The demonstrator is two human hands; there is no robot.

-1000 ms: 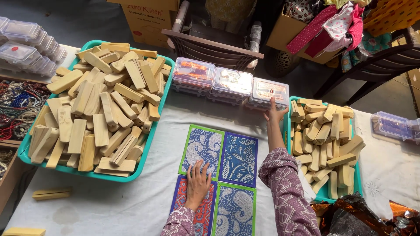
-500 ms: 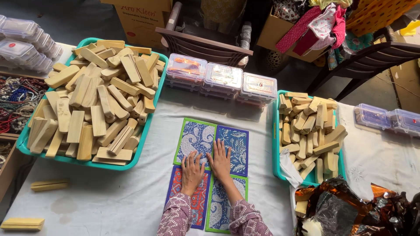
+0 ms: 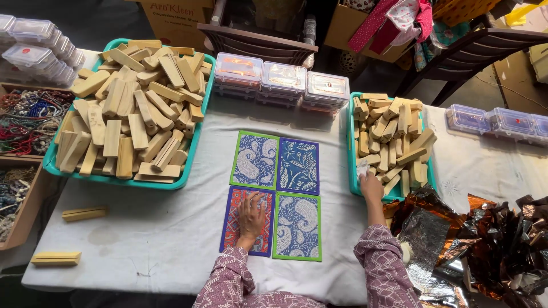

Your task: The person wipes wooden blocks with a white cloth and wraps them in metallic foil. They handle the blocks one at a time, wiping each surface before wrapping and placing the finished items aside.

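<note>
A person's two hands work over a table covered with a white cloth (image 3: 160,228), seen from above. The left hand (image 3: 252,215) lies flat, fingers spread, on a red and blue paisley card (image 3: 240,228) at the lower centre of the frame; it presses the card and grips nothing. That card is the lower left of four patterned cards set edge to edge in a square: a green-edged paisley card (image 3: 255,160) above it, a dark blue leaf-print card (image 3: 298,166) at upper right, and a green-edged blue paisley card (image 3: 297,226) at lower right. The right hand (image 3: 371,186) reaches to the near edge of a small teal tray (image 3: 351,165) of wooden blocks at centre right, fingers curled beside a small white scrap (image 3: 362,168); whether it has hold of the scrap cannot be told. A large teal tray (image 3: 188,165) heaped with wooden blocks fills the upper left. Clear lidded boxes (image 3: 282,80) sit between the trays at top centre. Crumpled metallic foil (image 3: 485,239) lies at lower right.
</note>
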